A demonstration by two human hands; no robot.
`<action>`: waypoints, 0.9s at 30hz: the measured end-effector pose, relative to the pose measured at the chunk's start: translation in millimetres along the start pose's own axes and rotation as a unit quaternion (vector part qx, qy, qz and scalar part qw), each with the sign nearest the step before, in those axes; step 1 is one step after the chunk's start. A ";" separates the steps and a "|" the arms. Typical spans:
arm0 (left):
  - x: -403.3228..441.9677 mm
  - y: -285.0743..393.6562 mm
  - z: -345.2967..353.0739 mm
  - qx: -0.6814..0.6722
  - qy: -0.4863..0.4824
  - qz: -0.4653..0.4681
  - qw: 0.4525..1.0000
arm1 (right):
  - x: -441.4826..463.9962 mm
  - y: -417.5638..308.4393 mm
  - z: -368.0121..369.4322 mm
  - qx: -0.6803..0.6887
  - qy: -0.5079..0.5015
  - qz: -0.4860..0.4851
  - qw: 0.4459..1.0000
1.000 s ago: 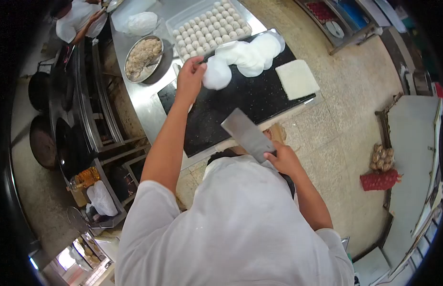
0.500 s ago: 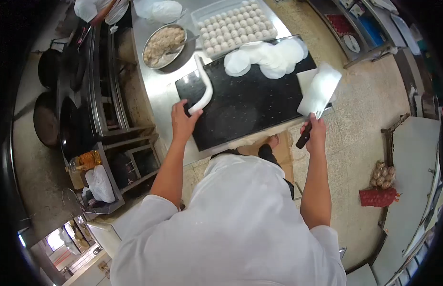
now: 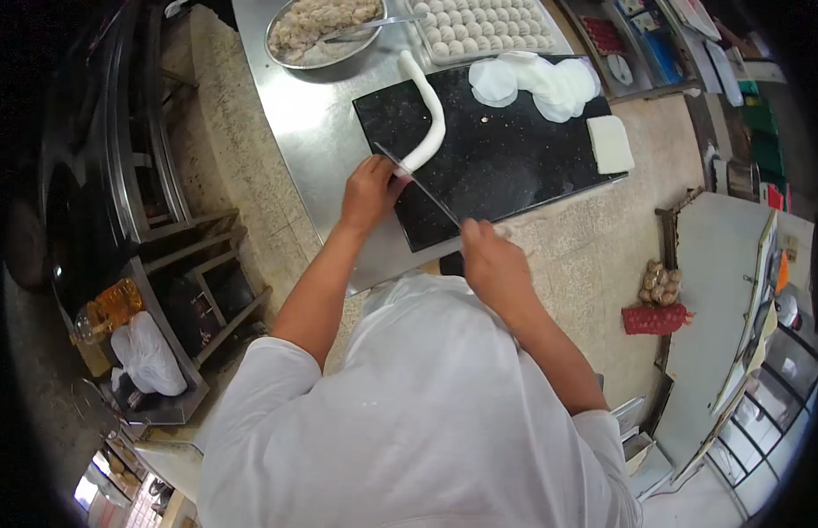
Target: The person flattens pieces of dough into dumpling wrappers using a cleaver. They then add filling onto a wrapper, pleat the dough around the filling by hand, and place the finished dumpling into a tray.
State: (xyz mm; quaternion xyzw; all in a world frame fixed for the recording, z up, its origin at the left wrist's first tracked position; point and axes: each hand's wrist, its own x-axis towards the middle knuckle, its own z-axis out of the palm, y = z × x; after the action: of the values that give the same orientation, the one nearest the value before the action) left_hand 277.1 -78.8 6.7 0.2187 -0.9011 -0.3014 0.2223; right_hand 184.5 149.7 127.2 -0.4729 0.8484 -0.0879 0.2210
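Note:
A white dough rope (image 3: 433, 123) lies curved on the left part of the black board (image 3: 506, 172). My left hand (image 3: 368, 195) is closed on the near end of this rope, fingertips and thumb at its sides. My right hand (image 3: 495, 264) grips a cleaver (image 3: 435, 201), whose handle is hidden in the fist. Seen edge-on, the broad blade runs slantwise over the rope's near end, just beside my left fingers. Whether it has cut through cannot be made out. Thin round dough wrappers (image 3: 554, 88) overlap at the board's far side.
A white square pad (image 3: 610, 144) sits at the board's right edge. Behind the board stand a tray (image 3: 560, 37) of white dough balls and a metal bowl (image 3: 325, 63) of pale filling with a utensil in it. The steel table (image 3: 290, 114) extends left.
My right hand has brought the cleaver left from the white pad to the rope's near end, turning the blade edge-on. My left hand stays at the rope. The view has shifted.

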 end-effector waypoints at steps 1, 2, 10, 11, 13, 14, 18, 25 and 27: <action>-3.1 0.2 0.0 0.011 -0.008 0.010 1.000 | 7.4 -1.6 9.1 -0.002 -0.002 0.008 1.000; -7.3 1.6 -0.3 0.005 -0.015 0.013 1.000 | 15.9 1.5 24.1 -0.004 -0.009 0.018 1.000; 6.4 5.9 -28.0 -0.033 -0.043 -0.023 0.998 | -35.6 43.5 33.5 0.100 0.033 0.090 0.990; 2.5 13.6 -26.7 -0.034 -0.043 -0.017 0.998 | -50.7 54.2 37.8 0.100 0.037 0.093 0.990; 0.8 32.9 -26.8 0.055 -0.163 0.036 0.984 | -79.9 75.4 46.2 0.267 0.057 0.179 0.945; -2.0 36.4 -11.0 0.111 -0.209 0.162 0.958 | -95.0 89.0 54.7 0.286 0.081 0.197 0.934; 6.4 77.1 49.6 0.137 -0.249 0.268 0.921 | -136.1 125.3 33.0 0.406 0.162 0.264 0.860; 48.2 115.7 99.7 0.185 -0.303 0.288 0.890 | -41.8 222.2 -21.8 0.530 0.445 0.163 0.704; 54.4 118.5 106.0 0.197 -0.309 0.290 0.884 | 11.3 260.5 -3.6 0.605 0.372 0.226 0.667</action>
State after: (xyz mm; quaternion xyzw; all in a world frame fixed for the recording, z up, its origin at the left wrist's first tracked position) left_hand 146.0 25.3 20.9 -0.1174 -0.9881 -0.0923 -0.0378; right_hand -21.1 279.9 33.8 0.0428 0.7017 -0.6978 0.1376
